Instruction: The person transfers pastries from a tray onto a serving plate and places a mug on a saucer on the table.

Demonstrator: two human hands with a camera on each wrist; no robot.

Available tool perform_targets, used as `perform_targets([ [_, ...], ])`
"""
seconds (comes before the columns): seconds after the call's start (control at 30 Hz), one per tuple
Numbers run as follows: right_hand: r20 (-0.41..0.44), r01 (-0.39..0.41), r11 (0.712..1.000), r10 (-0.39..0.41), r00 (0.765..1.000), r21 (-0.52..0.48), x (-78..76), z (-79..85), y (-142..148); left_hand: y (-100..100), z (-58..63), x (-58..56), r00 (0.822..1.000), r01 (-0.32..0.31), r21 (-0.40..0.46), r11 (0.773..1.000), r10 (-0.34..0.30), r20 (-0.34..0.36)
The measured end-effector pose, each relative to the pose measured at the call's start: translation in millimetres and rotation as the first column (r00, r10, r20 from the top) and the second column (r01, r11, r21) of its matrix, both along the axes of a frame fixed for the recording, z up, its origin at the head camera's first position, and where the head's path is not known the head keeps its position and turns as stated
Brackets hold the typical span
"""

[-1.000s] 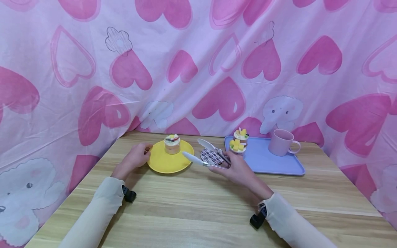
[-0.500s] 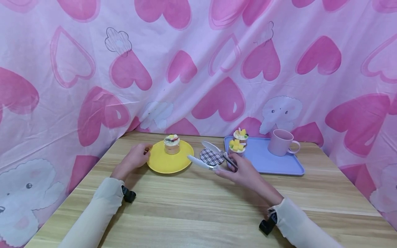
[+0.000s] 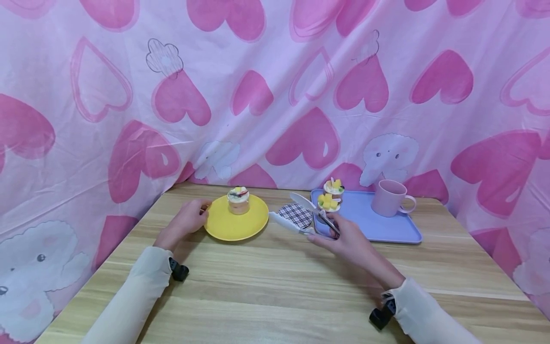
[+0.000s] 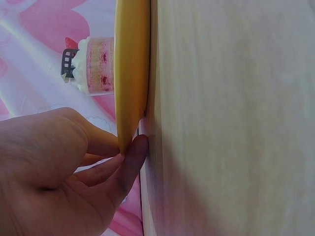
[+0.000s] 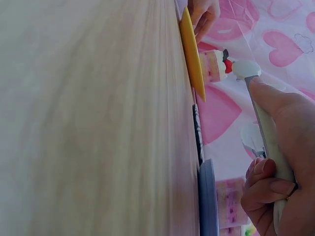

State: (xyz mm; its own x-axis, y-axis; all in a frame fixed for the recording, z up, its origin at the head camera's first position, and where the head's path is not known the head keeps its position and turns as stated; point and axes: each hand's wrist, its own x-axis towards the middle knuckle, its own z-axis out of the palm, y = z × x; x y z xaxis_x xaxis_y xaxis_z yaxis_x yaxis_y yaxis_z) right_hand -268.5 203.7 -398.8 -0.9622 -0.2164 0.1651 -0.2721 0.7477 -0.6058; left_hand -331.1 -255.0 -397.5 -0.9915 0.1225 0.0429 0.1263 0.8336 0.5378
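My left hand [image 3: 187, 219] pinches the left rim of a yellow plate [image 3: 232, 230]. The left wrist view has the thumb on one side of the rim and a finger [image 4: 130, 169] under it. A small layered dessert cup [image 3: 238, 200] with cream and fruit stands upright on the plate. In my right hand [image 3: 350, 240] is a pair of serving tongs [image 3: 287, 222] with pale flat tips. The tips are spread apart, hold nothing, and point left above a round checked coaster [image 3: 295, 213]. Beside the tongs, two dessert cups with yellow cubes, one nearer [image 3: 328, 202] and one behind [image 3: 335, 184], stand on a blue tray.
The blue tray [image 3: 369, 229] lies on the right of the wooden table [image 3: 266, 291]. On its right side a pink mug [image 3: 388, 198] stands with its handle to the right. A pink heart-patterned curtain [image 3: 275, 86] hangs behind the table and at its sides.
My right hand has moved right with the tongs, away from the plate towards the tray. The left hand, plate and dessert cups have stayed where they were.
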Motion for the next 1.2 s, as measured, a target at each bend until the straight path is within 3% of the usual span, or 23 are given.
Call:
perform_targets([
  [0.63,-0.047,0.042,0.999,-0.043,0.998,-0.024,-3.5,4.2,26,-1,-0.9,-1.5,1.0,-0.007,0.005,1.0,0.007,0.016],
  [1.2,-0.021,0.123,0.992,-0.123,0.992,-0.004,-6.3,9.0,66,1,2.6,1.3,1.0,-0.005,0.004,1.0,0.005,0.018],
])
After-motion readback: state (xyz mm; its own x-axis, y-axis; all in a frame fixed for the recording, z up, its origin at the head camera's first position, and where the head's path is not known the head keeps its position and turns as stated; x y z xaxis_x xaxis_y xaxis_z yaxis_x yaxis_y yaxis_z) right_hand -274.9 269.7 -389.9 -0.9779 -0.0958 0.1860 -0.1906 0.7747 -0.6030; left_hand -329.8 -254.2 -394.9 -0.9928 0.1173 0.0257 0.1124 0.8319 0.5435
